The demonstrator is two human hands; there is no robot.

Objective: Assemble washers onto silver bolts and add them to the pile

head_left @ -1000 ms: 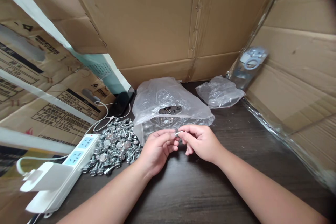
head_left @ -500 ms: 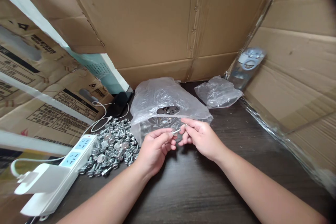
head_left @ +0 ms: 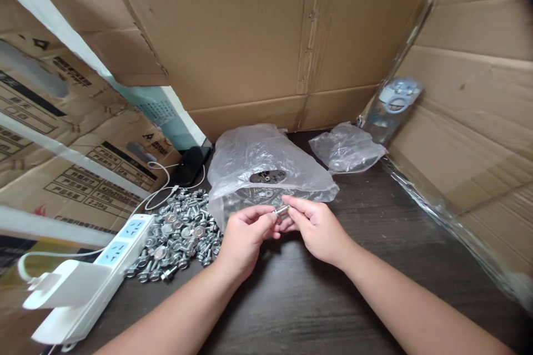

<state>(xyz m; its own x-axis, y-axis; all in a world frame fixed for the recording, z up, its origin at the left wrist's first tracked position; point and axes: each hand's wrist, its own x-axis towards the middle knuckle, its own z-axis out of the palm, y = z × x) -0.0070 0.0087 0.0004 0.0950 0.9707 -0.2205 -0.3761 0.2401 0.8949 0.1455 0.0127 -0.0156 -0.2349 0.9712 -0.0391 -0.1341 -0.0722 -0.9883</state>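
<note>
Left hand [head_left: 245, 241] and right hand [head_left: 318, 230] pinch a short steel bolt [head_left: 282, 211] between their fingertips, maybe a spacer, over a plastic bag [head_left: 266, 163], near a heap of bolts [head_left: 175, 236].

Makeshift workbench [head_left: 270, 310] — cardboard-lined walls [head_left: 233, 39]

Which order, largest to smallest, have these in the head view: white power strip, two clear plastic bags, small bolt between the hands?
1. White power strip and middle plastic bag: similar, nearness makes it unsure.
2. Right plastic bag.
3. Small bolt.
</note>
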